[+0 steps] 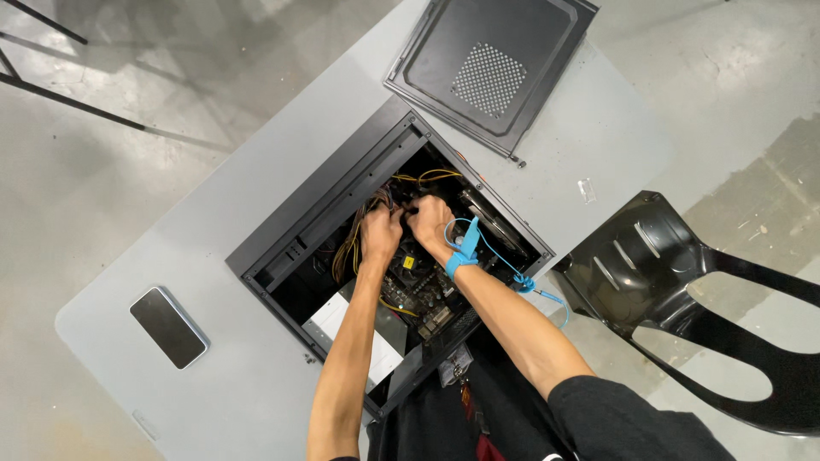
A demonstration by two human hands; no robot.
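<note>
Two hands, left [380, 232] and right [430, 224], are seen inside an opened case [282, 239], fingers closed around a cable bundle [395, 201] (grip partly hidden). Its side panel [491, 68] is already laid aside; wiring is unfinished, seemingly. A phone [168, 327] lies nearby.

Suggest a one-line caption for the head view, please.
Both hands, left hand and right hand, work among cables inside an open computer case.
</note>
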